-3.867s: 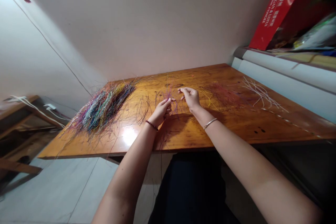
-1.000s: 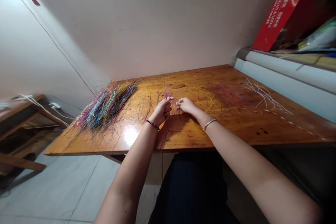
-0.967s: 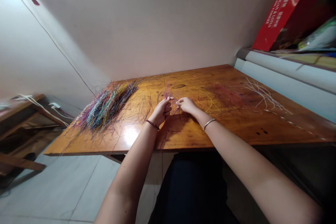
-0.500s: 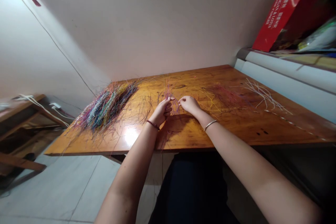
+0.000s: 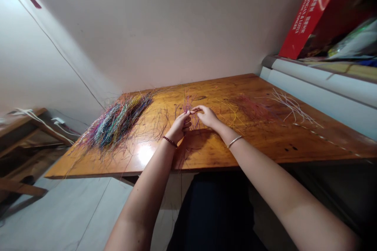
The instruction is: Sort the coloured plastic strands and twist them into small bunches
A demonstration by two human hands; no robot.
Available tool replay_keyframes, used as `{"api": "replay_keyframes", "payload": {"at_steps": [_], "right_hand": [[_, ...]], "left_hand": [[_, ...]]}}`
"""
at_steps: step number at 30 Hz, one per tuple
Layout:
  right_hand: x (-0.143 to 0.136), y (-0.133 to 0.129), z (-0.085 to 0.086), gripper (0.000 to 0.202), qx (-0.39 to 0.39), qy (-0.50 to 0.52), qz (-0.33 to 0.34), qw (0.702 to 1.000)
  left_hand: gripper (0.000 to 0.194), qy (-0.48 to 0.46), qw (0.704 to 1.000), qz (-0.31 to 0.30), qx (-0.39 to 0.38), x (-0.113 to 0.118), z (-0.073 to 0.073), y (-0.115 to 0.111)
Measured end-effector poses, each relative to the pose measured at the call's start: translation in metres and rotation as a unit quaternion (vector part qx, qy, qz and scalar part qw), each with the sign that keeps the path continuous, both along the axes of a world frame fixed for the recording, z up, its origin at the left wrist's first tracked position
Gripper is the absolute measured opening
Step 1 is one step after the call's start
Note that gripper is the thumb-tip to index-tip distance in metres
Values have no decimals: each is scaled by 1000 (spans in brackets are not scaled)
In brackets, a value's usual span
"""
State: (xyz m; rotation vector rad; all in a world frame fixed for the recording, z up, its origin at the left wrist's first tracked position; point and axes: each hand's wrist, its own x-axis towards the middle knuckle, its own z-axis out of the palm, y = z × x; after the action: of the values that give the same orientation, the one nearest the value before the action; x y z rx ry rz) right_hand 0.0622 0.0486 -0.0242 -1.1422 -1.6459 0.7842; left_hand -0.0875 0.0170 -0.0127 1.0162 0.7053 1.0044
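My left hand (image 5: 179, 126) is closed on a small bunch of purple and pink strands (image 5: 187, 104), which fan out above and below the fingers over the wooden table (image 5: 212, 153). My right hand (image 5: 206, 116) reaches in from the right, its fingertips at the left thumb and the bunch; whether a strand is between them is too small to tell. Left of the hands lies a large heap of multicoloured strands (image 5: 118, 123). Thin dark strands (image 5: 160, 121) are scattered between heap and hands. Yellow strands (image 5: 234, 111) lie just right of the right hand.
Reddish strands (image 5: 253, 108) and white strands (image 5: 291, 106) lie farther right on the table. A red box (image 5: 309, 19) stands on a white surface (image 5: 318, 82) at the right. A wooden stool (image 5: 26, 133) with white cables is at the left.
My right hand has moved left, from a small gap away to touching distance of my left fingertips. The left hand still grips the bunch. The whole view has shifted slightly.
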Motion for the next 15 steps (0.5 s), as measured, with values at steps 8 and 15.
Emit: {"api": "replay_keyframes", "payload": {"at_steps": [8, 15], "right_hand": [[-1, 1, 3, 25, 21, 164, 67, 984], [1, 6, -3, 29, 46, 92, 18, 995]], "left_hand": [[31, 7, 1000, -8, 6, 1, 0, -3], [36, 36, 999, -1, 11, 3, 3, -4]]}}
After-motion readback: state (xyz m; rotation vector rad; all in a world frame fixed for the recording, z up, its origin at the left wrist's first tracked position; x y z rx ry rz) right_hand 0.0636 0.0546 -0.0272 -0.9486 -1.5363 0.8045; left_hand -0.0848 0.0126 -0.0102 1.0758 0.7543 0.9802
